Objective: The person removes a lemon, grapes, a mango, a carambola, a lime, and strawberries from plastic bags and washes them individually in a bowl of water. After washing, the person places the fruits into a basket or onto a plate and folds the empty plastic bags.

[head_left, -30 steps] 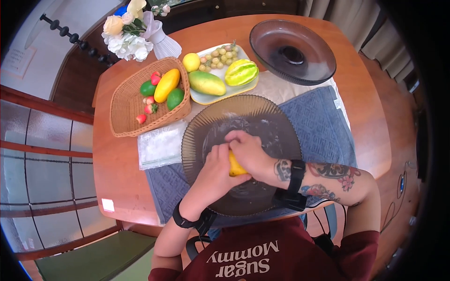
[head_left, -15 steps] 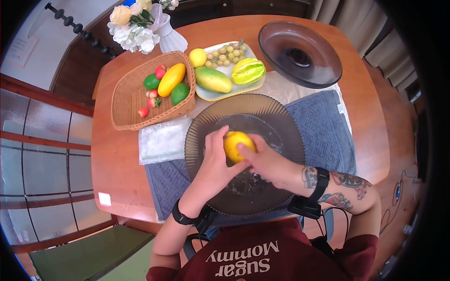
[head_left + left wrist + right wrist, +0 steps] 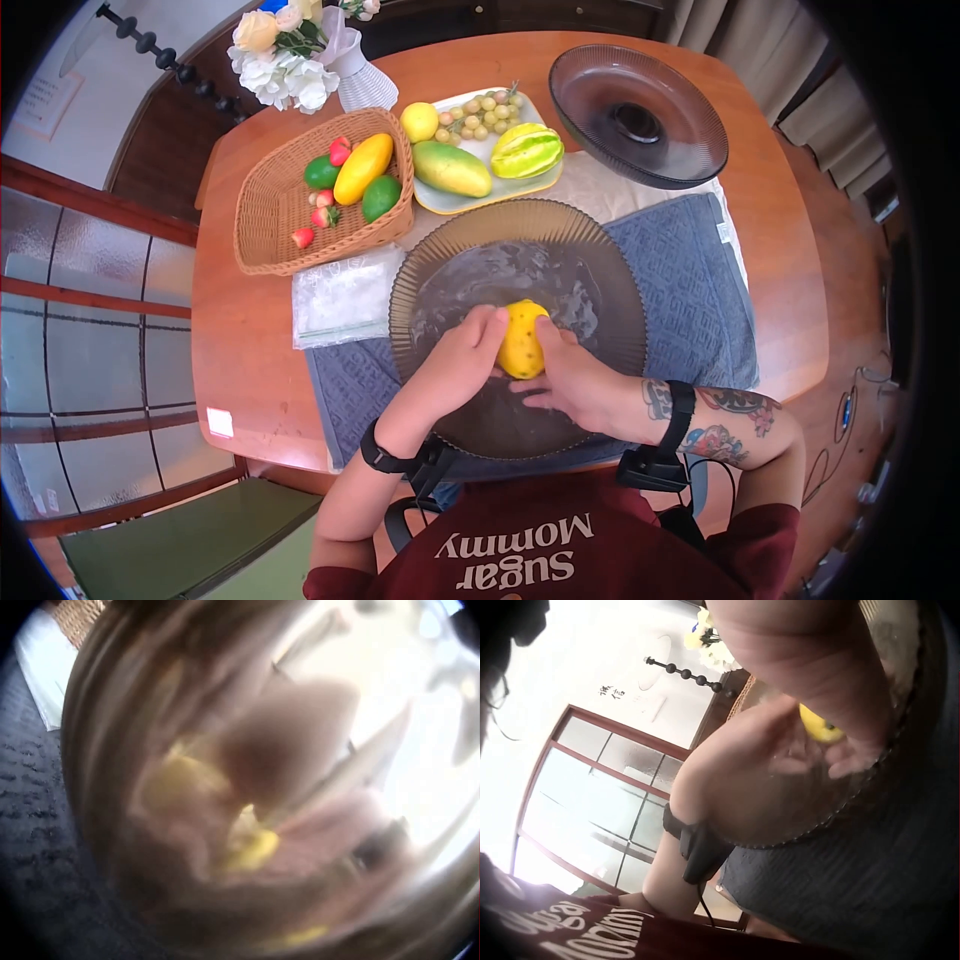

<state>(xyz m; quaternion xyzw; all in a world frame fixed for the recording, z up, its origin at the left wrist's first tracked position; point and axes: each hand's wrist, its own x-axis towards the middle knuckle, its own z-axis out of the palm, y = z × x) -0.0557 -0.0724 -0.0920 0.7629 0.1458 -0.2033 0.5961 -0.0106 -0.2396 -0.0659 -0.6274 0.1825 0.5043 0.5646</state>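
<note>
Both my hands hold a yellow horned melon (image 3: 521, 342), oval with small dark-tipped bumps, low in a smoky ribbed glass bowl (image 3: 618, 290) with water in it. My left hand (image 3: 458, 358) grips its left side, thumb near the top. From the right, my right hand (image 3: 585, 378) grips it with the thumb on top and fingers spread below. In the right wrist view, the horned melon (image 3: 821, 726) shows partly between both hands. The left wrist view is blurred through the bowl's wall, with patches of yellow beside the fingers.
Left of the bowl, a wicker basket (image 3: 262, 235) holds mangoes, green fruit and strawberries. Behind, a white tray (image 3: 478, 198) carries grapes, a star fruit, a mango and a yellow fruit. A dark glass dish (image 3: 690, 110) stands at back right. Blue towel (image 3: 690, 300) lies under the bowl.
The horned melon, at first mostly covered by my hands, was lifted and turned, then lowered nearer to me. My hands now hold it from both sides with its bumpy face up.
</note>
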